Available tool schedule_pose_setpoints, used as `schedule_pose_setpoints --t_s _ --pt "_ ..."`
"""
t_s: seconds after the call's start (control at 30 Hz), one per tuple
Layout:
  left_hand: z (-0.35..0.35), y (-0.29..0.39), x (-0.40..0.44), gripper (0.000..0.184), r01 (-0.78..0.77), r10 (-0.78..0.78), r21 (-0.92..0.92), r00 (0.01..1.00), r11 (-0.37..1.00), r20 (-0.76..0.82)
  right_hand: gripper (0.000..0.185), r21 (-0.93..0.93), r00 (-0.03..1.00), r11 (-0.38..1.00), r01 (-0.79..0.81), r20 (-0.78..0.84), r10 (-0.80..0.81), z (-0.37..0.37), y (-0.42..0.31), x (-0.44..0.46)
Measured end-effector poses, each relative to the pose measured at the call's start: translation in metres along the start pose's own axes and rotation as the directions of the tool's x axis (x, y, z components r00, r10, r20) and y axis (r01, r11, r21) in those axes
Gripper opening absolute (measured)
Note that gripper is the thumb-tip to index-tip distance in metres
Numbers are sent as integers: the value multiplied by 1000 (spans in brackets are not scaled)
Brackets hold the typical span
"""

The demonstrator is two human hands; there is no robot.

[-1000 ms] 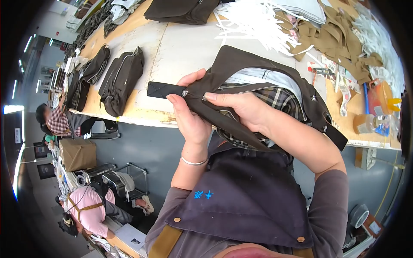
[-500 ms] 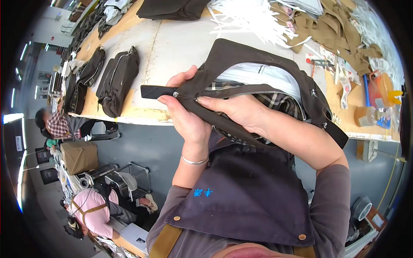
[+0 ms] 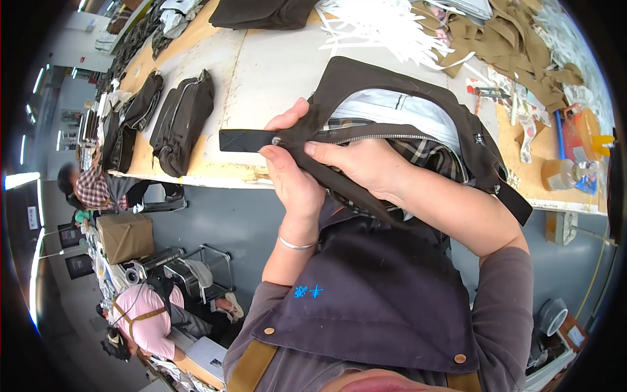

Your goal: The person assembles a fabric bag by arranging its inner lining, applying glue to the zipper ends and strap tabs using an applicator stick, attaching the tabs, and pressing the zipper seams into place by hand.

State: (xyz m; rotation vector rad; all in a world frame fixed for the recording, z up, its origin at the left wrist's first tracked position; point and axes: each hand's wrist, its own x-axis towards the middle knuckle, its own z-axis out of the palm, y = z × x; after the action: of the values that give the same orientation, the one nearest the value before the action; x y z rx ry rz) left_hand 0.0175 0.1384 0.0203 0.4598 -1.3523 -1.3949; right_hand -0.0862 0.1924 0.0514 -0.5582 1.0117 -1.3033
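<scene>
A dark brown bag (image 3: pixel 392 73) with an open zipper lies across both hands, showing plaid lining (image 3: pixel 418 151) and a pale inner panel (image 3: pixel 418 112). My left hand (image 3: pixel 292 176), with a bangle on the wrist, grips the bag's left end between thumb and fingers. From that end sticks out a flat black strap (image 3: pixel 245 140), beside a small metal fitting. My right hand (image 3: pixel 366 166) is closed on the front zipper edge, thumb on top, its fingers hidden under the fabric. A second strap end (image 3: pixel 514 202) hangs at the bag's right side.
Two similar dark bags (image 3: pixel 183 124) lie on the worktable (image 3: pixel 255 72) at left. White strips (image 3: pixel 385 29) and brown fabric scraps (image 3: pixel 509 39) are heaped behind. Bottles (image 3: pixel 558 175) stand at right. A person in a pink top (image 3: pixel 147 317) works at lower left; another sits beyond.
The bag and my left hand sit slightly further right in the view. My left thumb has shifted a little near the strap's base. Both hands keep their grip.
</scene>
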Motion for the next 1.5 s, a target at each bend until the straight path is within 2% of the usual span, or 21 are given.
schedule_pose_setpoints --t_s 0.07,0.27,0.37,0.43,0.53,0.67,0.77,0.97,1.17,1.37,1.47,1.5 --pt "0 1 0 51 8 -8 -32 1000 999 -14 23 134 999 991 20 36 -25 1 4 3" --pt "1 0 1 49 35 -41 -129 998 991 -46 25 301 971 924 -235 106 213 -6 -4 0" --pt "0 0 1 44 26 -29 -138 999 990 -20 27 251 959 926 -283 88 270 -4 -12 -4" --pt "-1 0 1 41 11 -11 -68 1000 998 1 26 259 974 939 -225 78 212 -3 -8 -4" --pt "-2 2 1 36 19 -18 -171 1000 985 12 25 283 986 946 -159 86 140 -3 3 -1" --pt "1 2 0 36 8 -8 -189 1000 982 -1 25 274 995 958 -85 68 69 -3 10 0" --pt "0 2 1 36 8 -8 -157 1000 988 -2 26 251 983 951 -181 52 174 -4 9 -1" --pt "-2 0 0 37 16 -17 -131 1000 991 -3 28 169 999 985 -34 35 28 -4 14 0" --pt "-3 -1 -1 38 16 -17 -109 1000 994 -9 26 144 996 990 -2 89 -11 -5 15 2" --pt "-2 -2 -2 41 6 -7 -60 1000 998 -16 26 203 990 977 68 105 -91 -6 15 -1" --pt "-1 -1 -3 41 3 -4 -51 1000 999 -19 26 68 982 986 151 105 -158 -5 11 -1" --pt "-1 -1 -3 41 9 -10 -59 1000 998 -15 26 68 986 989 135 93 -141 -4 10 -1"
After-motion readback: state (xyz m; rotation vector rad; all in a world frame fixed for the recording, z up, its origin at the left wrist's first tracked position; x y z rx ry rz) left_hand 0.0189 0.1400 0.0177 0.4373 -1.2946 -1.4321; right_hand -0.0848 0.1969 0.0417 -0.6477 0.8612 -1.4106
